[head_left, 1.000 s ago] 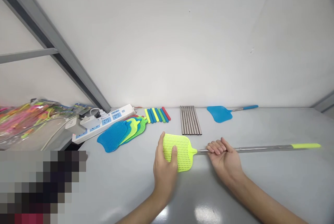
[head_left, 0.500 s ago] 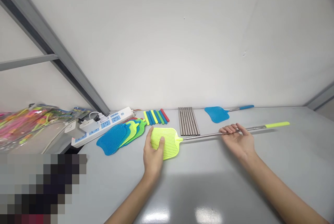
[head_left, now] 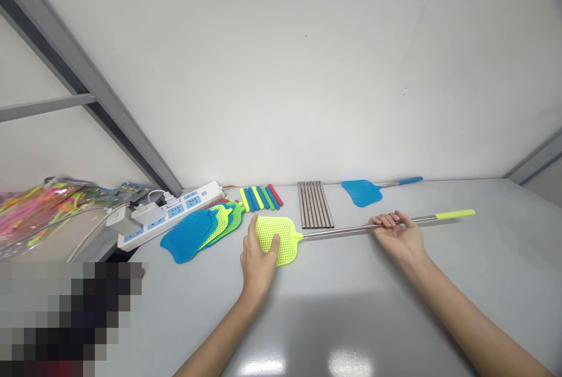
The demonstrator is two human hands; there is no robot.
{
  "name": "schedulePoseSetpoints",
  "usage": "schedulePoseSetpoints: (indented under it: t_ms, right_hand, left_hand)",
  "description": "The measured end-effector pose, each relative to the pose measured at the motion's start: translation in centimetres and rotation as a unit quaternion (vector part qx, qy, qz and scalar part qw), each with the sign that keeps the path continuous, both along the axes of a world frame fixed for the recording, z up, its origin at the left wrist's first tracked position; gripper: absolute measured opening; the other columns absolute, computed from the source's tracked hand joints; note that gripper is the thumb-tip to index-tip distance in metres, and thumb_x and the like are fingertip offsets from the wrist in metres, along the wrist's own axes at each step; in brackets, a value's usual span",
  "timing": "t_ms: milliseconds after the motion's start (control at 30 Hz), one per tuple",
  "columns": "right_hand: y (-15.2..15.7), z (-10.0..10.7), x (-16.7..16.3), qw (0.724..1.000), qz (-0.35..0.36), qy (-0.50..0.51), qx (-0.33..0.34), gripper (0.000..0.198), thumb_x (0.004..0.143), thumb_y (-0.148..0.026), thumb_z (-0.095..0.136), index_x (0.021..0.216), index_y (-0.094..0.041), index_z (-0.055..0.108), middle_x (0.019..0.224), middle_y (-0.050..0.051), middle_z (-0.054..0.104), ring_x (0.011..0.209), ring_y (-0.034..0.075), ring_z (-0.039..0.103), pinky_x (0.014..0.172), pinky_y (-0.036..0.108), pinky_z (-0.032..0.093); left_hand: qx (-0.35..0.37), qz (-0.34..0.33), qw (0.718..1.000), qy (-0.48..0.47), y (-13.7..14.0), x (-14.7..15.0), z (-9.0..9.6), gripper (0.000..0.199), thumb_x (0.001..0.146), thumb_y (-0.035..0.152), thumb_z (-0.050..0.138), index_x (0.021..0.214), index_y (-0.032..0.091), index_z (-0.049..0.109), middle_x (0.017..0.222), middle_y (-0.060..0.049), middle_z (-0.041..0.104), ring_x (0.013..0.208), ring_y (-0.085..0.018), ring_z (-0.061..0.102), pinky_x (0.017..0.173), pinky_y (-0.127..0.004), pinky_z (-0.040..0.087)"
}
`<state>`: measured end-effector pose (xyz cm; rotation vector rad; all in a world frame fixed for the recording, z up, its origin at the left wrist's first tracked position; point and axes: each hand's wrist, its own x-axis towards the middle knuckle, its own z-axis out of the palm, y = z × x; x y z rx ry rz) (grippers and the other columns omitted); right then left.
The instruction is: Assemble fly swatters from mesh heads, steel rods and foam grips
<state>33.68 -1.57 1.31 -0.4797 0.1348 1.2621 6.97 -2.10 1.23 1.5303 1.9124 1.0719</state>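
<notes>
A yellow fly swatter with a perforated head (head_left: 287,242), a thin metal rod (head_left: 338,232) and a yellow grip (head_left: 456,214) is held level above the grey table. My left hand (head_left: 258,257) clasps the left edge of the head, thumb on its face. Farther along, my right hand (head_left: 398,236) is palm up, its fingers curled over the rod between head and grip. A row of bare metal rods (head_left: 315,206) lies just behind the swatter. Behind my right hand rests a blue fly swatter (head_left: 363,192) with a blue grip.
Loose swatter heads (head_left: 187,236) in blue, yellow and green overlap at the left. Coloured grips (head_left: 259,198) lie in a row near the wall. A white power strip (head_left: 169,216) with plugs and cables runs along the left edge. Plastic-wrapped colourful goods (head_left: 48,207) are farther left.
The yellow grip has come closer to my right hand, and the stretch of rod between them is shorter. Both hands keep their hold. The view has shifted slightly.
</notes>
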Motion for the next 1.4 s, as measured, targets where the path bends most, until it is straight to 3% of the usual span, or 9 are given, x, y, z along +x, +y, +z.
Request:
schedulePoseSetpoints:
  t_ms: [233, 433, 567, 700, 800, 933, 1167, 1267, 1400]
  right_hand:
    - [0.2, -0.6, 0.4, 1.0, 0.001, 0.002, -0.004, 0.02, 0.071, -0.009, 0.031, 0.059, -0.019, 0.018, 0.05, -0.007, 0.019, 0.038, 0.006, 0.025, 0.039, 0.023, 0.031]
    - [0.4, -0.6, 0.9, 1.0, -0.002, 0.003, 0.014, 0.02, 0.07, -0.009, 0.034, 0.06, -0.02, 0.019, 0.05, -0.007, 0.02, 0.039, 0.006, 0.026, 0.04, 0.023, 0.032]
    - [0.4, -0.5, 1.8, 1.0, -0.009, 0.005, 0.015, 0.019, 0.069, -0.009, 0.033, 0.06, -0.02, 0.019, 0.05, -0.007, 0.02, 0.038, 0.006, 0.025, 0.04, 0.023, 0.031]
    - [0.5, -0.6, 2.6, 1.0, -0.009, 0.011, 0.006, 0.018, 0.069, -0.009, 0.031, 0.061, -0.02, 0.019, 0.049, -0.007, 0.02, 0.038, 0.007, 0.024, 0.039, 0.023, 0.03]
    - [0.6, -0.7, 2.7, 1.0, -0.004, 0.014, 0.001, 0.018, 0.069, -0.009, 0.03, 0.061, -0.02, 0.018, 0.049, -0.007, 0.02, 0.037, 0.007, 0.025, 0.039, 0.023, 0.03]
    - [0.7, -1.0, 2.6, 1.0, 0.003, 0.018, -0.003, 0.018, 0.068, -0.009, 0.03, 0.061, -0.02, 0.018, 0.05, -0.007, 0.019, 0.038, 0.007, 0.025, 0.038, 0.023, 0.029]
    - [0.8, -1.1, 2.7, 1.0, 0.006, 0.016, -0.005, 0.018, 0.067, -0.009, 0.031, 0.061, -0.02, 0.017, 0.05, -0.007, 0.018, 0.038, 0.007, 0.024, 0.039, 0.023, 0.029]
    - [0.8, -1.1, 2.6, 1.0, 0.01, 0.01, 0.0, 0.019, 0.067, -0.009, 0.031, 0.061, -0.02, 0.017, 0.05, -0.007, 0.019, 0.038, 0.007, 0.025, 0.039, 0.023, 0.03]
    - [0.7, -1.2, 2.6, 1.0, 0.018, -0.002, 0.007, 0.019, 0.068, -0.009, 0.032, 0.061, -0.02, 0.017, 0.051, -0.007, 0.018, 0.038, 0.007, 0.025, 0.039, 0.024, 0.03]
  left_hand:
    - [0.003, -0.026, 1.0, -0.013, 0.0, 0.1, 0.0, 0.066, 0.072, 0.039, 0.049, 0.129, 0.024, 0.019, 0.122, -0.011, 0.038, 0.114, -0.026, 0.034, 0.091, -0.042, 0.027]
    - [0.019, -0.037, 0.979, -0.199, 0.5, -0.4, -0.8, 0.062, 0.072, 0.035, 0.052, 0.127, 0.028, 0.025, 0.124, -0.006, 0.04, 0.113, -0.022, 0.037, 0.092, -0.036, 0.03]
    - [-0.032, -0.061, 0.927, -0.367, 0.9, -0.6, 0.1, 0.045, 0.072, 0.034, 0.051, 0.114, 0.021, 0.045, 0.108, -0.007, 0.055, 0.098, -0.021, 0.051, 0.08, -0.032, 0.04]
    - [-0.11, -0.114, 0.855, -0.494, 1.5, -1.3, 1.2, 0.035, 0.072, 0.037, 0.05, 0.098, 0.014, 0.057, 0.091, -0.007, 0.062, 0.083, -0.021, 0.058, 0.071, -0.03, 0.044]
    - [-0.154, -0.126, 0.81, -0.551, 1.8, -1.6, 1.8, 0.031, 0.072, 0.036, 0.051, 0.094, 0.015, 0.058, 0.087, -0.006, 0.064, 0.078, -0.02, 0.06, 0.068, -0.029, 0.046]
    - [-0.182, -0.141, 0.786, -0.574, 1.6, -1.4, 2.2, 0.03, 0.072, 0.036, 0.052, 0.092, 0.015, 0.059, 0.085, -0.006, 0.064, 0.077, -0.02, 0.06, 0.067, -0.029, 0.046]
    - [-0.159, -0.131, 0.792, -0.575, 1.6, -1.3, 1.9, 0.027, 0.071, 0.035, 0.052, 0.088, 0.016, 0.06, 0.082, -0.005, 0.064, 0.075, -0.018, 0.06, 0.066, -0.027, 0.045]
    - [-0.106, -0.07, 0.835, -0.536, 2.0, -1.6, 1.7, 0.026, 0.069, 0.035, 0.054, 0.086, 0.016, 0.059, 0.084, -0.004, 0.063, 0.076, -0.017, 0.059, 0.066, -0.025, 0.044]
    - [0.07, 0.035, 0.912, -0.403, 2.0, -2.0, 2.4, 0.027, 0.067, 0.034, 0.057, 0.089, 0.019, 0.056, 0.097, -0.003, 0.058, 0.084, -0.015, 0.056, 0.071, -0.023, 0.04]
